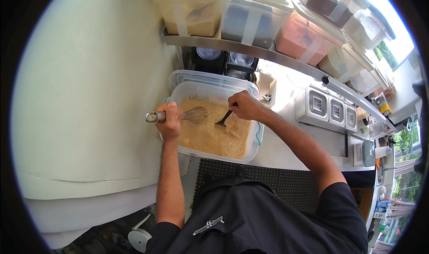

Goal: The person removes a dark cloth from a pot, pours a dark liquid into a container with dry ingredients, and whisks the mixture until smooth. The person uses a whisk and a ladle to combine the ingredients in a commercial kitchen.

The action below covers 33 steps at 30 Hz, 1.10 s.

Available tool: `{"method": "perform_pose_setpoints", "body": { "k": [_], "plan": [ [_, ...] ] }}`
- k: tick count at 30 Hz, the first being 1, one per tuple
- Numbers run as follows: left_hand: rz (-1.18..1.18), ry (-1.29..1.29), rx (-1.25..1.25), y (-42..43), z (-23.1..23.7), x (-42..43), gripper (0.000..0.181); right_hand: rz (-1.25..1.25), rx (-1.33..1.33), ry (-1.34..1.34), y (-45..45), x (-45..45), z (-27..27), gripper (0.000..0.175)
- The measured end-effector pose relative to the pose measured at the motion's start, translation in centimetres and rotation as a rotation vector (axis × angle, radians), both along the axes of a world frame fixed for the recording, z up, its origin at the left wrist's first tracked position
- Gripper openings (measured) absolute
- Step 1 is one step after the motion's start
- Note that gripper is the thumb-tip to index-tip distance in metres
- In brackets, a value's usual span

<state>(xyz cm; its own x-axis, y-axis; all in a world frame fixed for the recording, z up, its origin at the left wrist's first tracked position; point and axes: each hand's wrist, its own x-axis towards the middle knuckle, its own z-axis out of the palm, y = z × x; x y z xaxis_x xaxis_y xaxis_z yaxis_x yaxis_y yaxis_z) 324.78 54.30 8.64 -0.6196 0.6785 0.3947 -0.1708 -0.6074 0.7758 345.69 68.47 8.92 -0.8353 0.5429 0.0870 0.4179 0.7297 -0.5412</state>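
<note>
A clear plastic tub stands before me on the steel counter, holding a frothy tan liquid. Over its left rim, my left hand is closed around the metal handle of a wire whisk, whose wires reach down to the liquid. My right hand grips a black utensil above the right half of the tub; its flat end touches the liquid, and whether it is a spatula or spoon I cannot tell. Behind the tub leans a clear plastic lid.
A steel shelf with lidded bins of powder, such as a pink one, overhangs the counter. Lidded steel containers and a beige bin stand right of the tub. A pale wall rises close on the left.
</note>
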Motion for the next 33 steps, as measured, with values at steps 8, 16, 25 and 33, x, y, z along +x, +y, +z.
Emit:
{"method": "perform_pose_setpoints", "body": {
  "k": [8,16,25,33],
  "plan": [
    [-0.012,0.405,-0.134,-3.2,1.1,-1.9,0.037,0.262,0.778,-0.759,-0.9,0.8,2.4,0.003],
    [-0.128,0.103,-0.163,-5.8,3.1,-2.6,0.034,0.341,0.446,-0.992,-3.7,0.1,3.6,0.019],
    [-0.130,-0.129,-0.083,-2.9,1.0,1.8,0.033,0.170,0.206,-0.699,-7.3,1.8,3.4,0.016],
    [-0.077,0.133,-0.118,-0.4,3.2,-1.9,0.035,0.039,0.178,-0.611,-8.5,0.5,1.3,0.021]
  ]
}}
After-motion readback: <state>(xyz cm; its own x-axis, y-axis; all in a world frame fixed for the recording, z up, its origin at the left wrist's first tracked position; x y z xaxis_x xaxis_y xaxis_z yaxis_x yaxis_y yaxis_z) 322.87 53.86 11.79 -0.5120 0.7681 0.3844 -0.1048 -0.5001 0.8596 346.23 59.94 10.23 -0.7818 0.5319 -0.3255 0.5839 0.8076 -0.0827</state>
